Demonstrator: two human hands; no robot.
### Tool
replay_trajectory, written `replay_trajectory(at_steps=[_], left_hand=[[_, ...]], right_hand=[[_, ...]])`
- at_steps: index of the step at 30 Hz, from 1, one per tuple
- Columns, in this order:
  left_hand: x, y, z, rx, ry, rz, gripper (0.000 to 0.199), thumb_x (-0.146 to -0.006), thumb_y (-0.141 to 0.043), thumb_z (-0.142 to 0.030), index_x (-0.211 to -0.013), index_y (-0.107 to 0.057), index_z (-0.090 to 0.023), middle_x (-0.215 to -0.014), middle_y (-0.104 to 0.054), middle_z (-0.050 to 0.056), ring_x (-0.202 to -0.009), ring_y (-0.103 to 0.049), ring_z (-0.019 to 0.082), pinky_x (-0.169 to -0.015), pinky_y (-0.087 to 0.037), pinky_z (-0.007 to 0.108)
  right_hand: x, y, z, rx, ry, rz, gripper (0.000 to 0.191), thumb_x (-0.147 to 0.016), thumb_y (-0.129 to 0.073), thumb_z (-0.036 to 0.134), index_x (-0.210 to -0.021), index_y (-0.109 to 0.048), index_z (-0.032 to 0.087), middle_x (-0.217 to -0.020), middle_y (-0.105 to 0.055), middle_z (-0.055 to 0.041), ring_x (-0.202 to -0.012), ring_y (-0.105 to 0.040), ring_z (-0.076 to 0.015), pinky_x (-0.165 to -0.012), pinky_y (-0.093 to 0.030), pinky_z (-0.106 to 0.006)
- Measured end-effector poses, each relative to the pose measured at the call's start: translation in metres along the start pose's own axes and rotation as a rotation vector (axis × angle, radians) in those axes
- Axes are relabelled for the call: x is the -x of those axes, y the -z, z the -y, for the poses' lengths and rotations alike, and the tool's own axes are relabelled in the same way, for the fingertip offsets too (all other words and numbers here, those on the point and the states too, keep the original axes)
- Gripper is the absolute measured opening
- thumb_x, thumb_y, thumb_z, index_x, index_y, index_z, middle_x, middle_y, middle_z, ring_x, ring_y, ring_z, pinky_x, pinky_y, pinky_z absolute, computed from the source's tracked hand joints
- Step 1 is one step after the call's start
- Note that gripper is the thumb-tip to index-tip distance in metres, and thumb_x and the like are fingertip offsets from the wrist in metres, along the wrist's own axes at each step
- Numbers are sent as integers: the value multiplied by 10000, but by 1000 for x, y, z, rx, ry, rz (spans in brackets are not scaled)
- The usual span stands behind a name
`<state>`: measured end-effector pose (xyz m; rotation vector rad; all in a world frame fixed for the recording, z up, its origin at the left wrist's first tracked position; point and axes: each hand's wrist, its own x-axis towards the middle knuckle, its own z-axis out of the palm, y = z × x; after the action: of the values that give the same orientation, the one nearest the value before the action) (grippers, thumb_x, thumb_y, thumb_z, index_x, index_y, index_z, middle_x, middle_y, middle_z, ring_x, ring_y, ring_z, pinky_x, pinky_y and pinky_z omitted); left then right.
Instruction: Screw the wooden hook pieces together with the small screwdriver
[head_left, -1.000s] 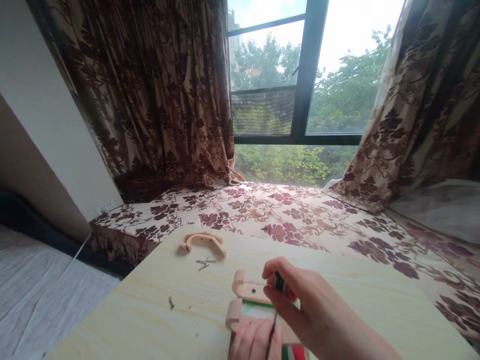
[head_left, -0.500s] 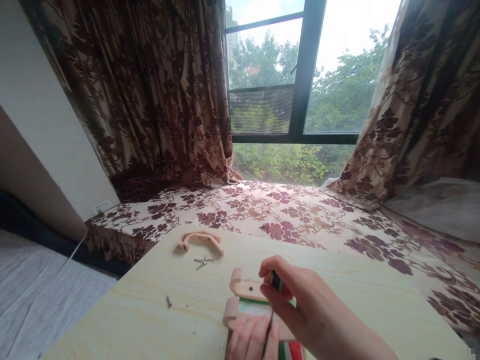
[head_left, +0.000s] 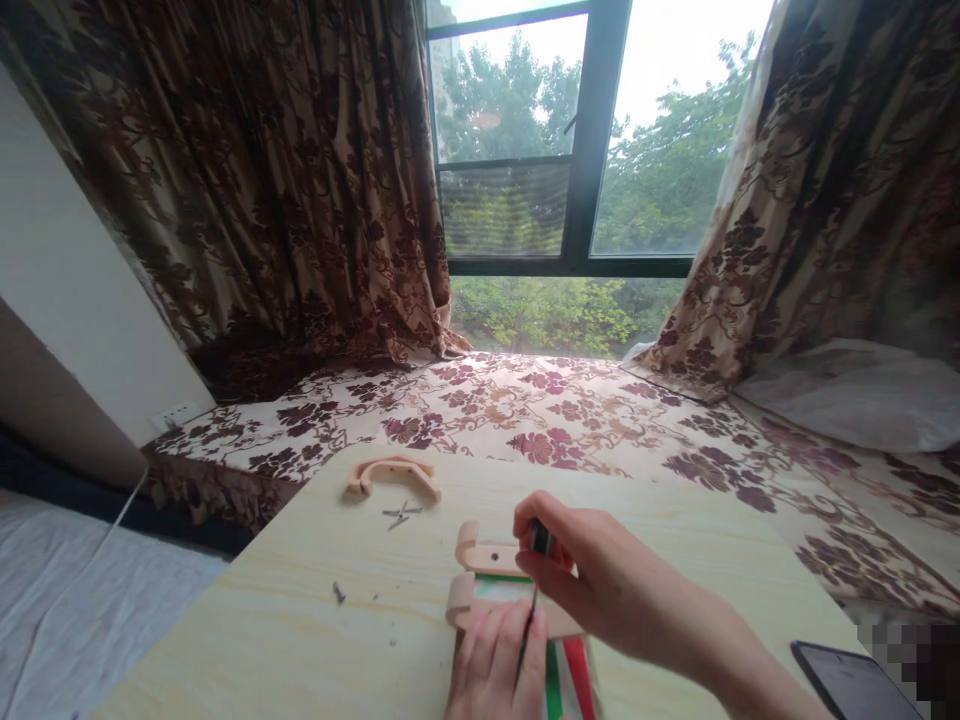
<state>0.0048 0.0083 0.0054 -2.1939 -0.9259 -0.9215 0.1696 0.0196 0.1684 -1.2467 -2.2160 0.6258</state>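
Note:
My right hand (head_left: 592, 570) is closed around the dark handle of a screwdriver (head_left: 541, 538), whose thin shaft points down between my left fingers. My left hand (head_left: 499, 655) presses on the nearer curved wooden piece (head_left: 460, 600), its fingers bent over it and around the shaft; the shaft's tip is hidden. Just beyond lies a second curved wooden piece (head_left: 480, 552) with a dark hole. Both rest across a flat item with green and red stripes (head_left: 577, 675), partly covered by my hands.
Two more curved wooden pieces (head_left: 397, 465) lie at the far left of the pale wooden table (head_left: 285, 610). Several screws (head_left: 402, 514) are piled near them, and a single screw (head_left: 339, 592) lies apart. A phone (head_left: 847, 680) is at the right edge. Beyond is a floral-covered window ledge (head_left: 480, 420).
The camera view has shifted slightly, bringing the phone into sight at the lower right. My hands keep nearly the same grip, and the screwdriver still stands between my left fingers.

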Motion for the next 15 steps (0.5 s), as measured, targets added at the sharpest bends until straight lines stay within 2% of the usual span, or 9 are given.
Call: replay_trajectory(at_steps=[1,3,4,6,10,13,15], left_hand=[[-2,4,5,1,-90,35,451,-917,-377,-532,-1094,-625,-200,-1020,-714,37,-939,-653,197,-847,-480,299],[-4,6,7,3,-116,12,434,-901,-413,-534,-1067,-638,-202,-999,-715,26,-919,-644,188,-825,-468,288],[-5,4,4,28,-63,-31,449,-920,-361,-526,-1051,-639,-199,-969,-715,36,-905,-637,191,-824,-460,301],[-5,-5,-7,83,232,-219,488,-943,-248,-467,-1000,-641,-184,-876,-701,76,-872,-615,226,-843,-438,373],[1,-16,-25,151,263,-192,455,-917,-290,-470,-1079,-615,-196,-935,-693,81,-931,-604,240,-887,-413,394],[3,-16,-26,153,296,-163,478,-931,-251,-471,-1066,-626,-208,-958,-700,84,-932,-617,250,-884,-410,409],[3,-17,-25,151,308,-205,507,-941,-228,-498,-1018,-642,-215,-936,-708,79,-906,-630,250,-867,-421,404]], right_hand=[[-1,5,2,24,22,44,113,-839,-472,137,-930,-498,199,-733,-575,8,-620,-474,-112,-573,-380,-230],[-3,15,7,59,76,114,169,-801,-486,96,-939,-519,189,-778,-593,-6,-664,-496,-114,-605,-392,-230],[-4,19,9,74,93,140,178,-787,-490,83,-928,-529,185,-788,-597,-10,-680,-502,-115,-616,-395,-230],[-7,25,13,103,97,172,158,-782,-494,76,-890,-544,181,-789,-596,-13,-692,-503,-117,-624,-396,-229],[-10,28,17,146,85,216,122,-800,-499,92,-870,-550,177,-766,-590,-11,-676,-488,-118,-607,-380,-225],[-10,28,18,164,72,225,115,-802,-499,91,-856,-549,179,-754,-581,-9,-671,-486,-118,-599,-369,-220],[-9,28,17,166,58,220,115,-798,-502,90,-849,-548,183,-757,-580,-10,-678,-490,-118,-598,-366,-215]])
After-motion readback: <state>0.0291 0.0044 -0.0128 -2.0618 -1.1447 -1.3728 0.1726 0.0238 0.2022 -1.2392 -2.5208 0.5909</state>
